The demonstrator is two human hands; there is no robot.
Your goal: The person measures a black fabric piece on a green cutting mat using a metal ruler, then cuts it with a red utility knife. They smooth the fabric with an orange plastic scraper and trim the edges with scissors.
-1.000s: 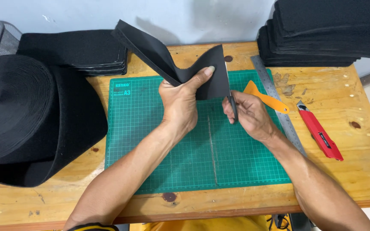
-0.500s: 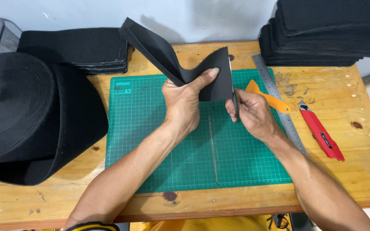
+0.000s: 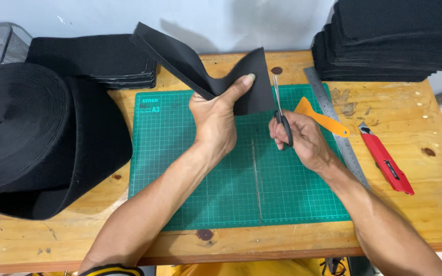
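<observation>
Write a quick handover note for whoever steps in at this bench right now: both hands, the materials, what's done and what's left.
Left hand: grips the folded black foam strip, raised over the green cutting mat.
Right hand: holds black-handled scissors, blades up along the strip's right edge.
Nearby: orange plastic scraper, steel ruler, red utility knife.
Done: cannot tell.
Left: probably trimming that edge.

Bare green mat (image 3: 231, 189) below both hands — ruler (image 3: 336, 122), red knife (image 3: 387, 166) rightward.
</observation>
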